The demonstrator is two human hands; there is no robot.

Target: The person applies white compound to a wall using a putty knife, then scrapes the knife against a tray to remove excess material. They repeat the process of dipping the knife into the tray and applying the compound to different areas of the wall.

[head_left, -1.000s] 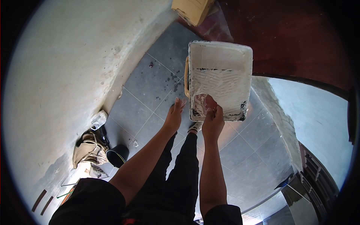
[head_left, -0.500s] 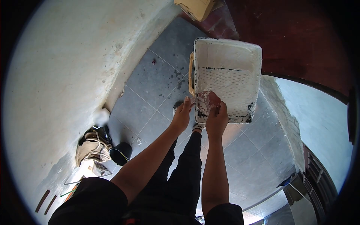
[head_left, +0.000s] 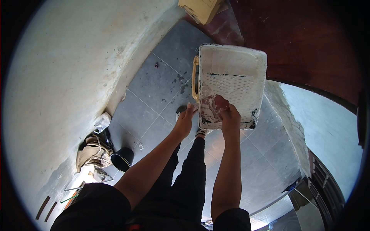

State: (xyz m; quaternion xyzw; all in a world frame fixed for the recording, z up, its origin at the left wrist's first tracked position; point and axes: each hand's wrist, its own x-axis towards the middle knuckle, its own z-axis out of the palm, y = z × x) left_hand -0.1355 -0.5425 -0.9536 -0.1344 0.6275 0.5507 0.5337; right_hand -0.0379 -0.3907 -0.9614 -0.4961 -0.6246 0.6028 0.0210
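A paint tray (head_left: 233, 82), white inside with ridges and dark marks, stands at the centre right. Over its near left corner lies a reddish-brown piece smeared with white paint (head_left: 211, 109). My right hand (head_left: 230, 115) pinches the right end of this piece above the tray. Just outside the tray's left edge, my left hand (head_left: 185, 118) is closed on something thin and reddish that I cannot clearly make out. A cream-coloured roller handle (head_left: 195, 79) rests along the tray's left side.
Grey tiles (head_left: 150, 84) cover the floor. A black bucket (head_left: 122, 158), a beige bag (head_left: 92, 152) and a clear plastic bag (head_left: 102, 122) are by the left wall. A cardboard box (head_left: 201, 9) sits at the top; a dark red surface (head_left: 300, 46) spans the upper right.
My right hand has moved slightly right along the reddish-brown piece. The tray appears a little lower in view. My left hand has shifted slightly down and left.
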